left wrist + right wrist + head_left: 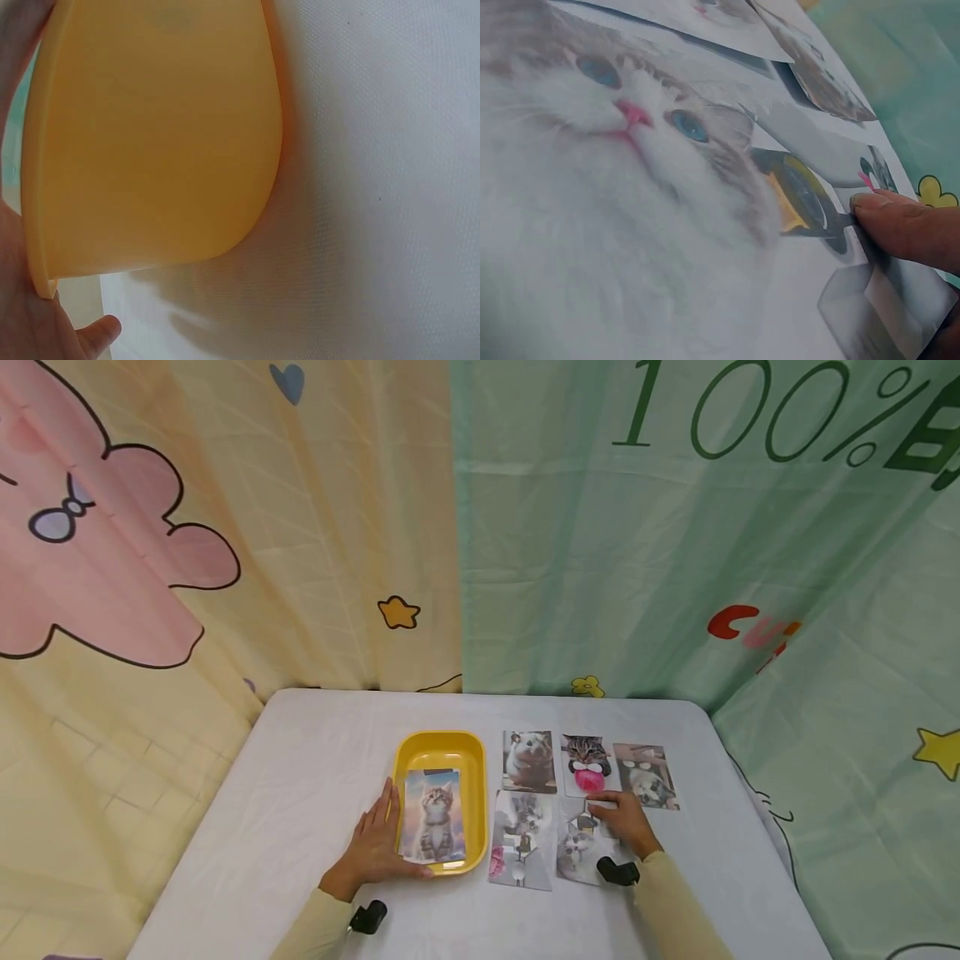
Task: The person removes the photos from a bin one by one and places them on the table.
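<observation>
A yellow tray holds a photo card of a striped kitten sitting up. My left hand rests along the tray's near-left side, fingers stretched up the rim and thumb by the front edge. Close up, the hand lies against the tray's outer wall and lip. My right hand touches the upper right of a white cat card, which lies in the front row. In the right wrist view, fingertips rest on the blue-eyed cat card; part of the hand is cut off.
Left of the cat card lies a grey-and-white card. Behind are a white animal card, a tabby card with a pink ball, and a tilted brownish card. Curtains hang behind the white table.
</observation>
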The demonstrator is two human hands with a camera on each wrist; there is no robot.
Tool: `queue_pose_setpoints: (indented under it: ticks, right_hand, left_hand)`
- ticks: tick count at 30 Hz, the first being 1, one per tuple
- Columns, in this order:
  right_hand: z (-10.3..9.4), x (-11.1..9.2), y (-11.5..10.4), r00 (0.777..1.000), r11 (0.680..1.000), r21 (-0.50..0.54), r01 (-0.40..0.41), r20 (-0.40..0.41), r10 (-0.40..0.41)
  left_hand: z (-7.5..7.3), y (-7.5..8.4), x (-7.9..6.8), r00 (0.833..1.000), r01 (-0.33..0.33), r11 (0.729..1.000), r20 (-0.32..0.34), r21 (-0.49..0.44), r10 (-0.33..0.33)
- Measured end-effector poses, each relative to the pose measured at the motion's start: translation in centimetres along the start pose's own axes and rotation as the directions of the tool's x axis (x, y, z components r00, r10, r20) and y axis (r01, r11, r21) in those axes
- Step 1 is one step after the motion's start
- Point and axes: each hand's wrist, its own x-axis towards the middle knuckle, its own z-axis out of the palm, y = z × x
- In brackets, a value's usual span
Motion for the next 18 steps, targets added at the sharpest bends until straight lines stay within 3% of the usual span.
queue_pose_setpoints:
  ticks: [8,18]
  right_hand:
    - [-0.2,-0.4,-0.6,0.996,0.992,-0.097,0.079,-0.028,-0.082]
    - [-0.7,-0.8,-1.7,0.988,0.986,-0.082,0.147,-0.036,-0.15]
  left_hand:
    - [0.0,0.0,0.0,1.0,-0.008,1.0,0.0,0.005,0.008]
    - [0.0,-0.1,0.0,1.0,-0.017,1.0,-0.007,-0.004,0.017]
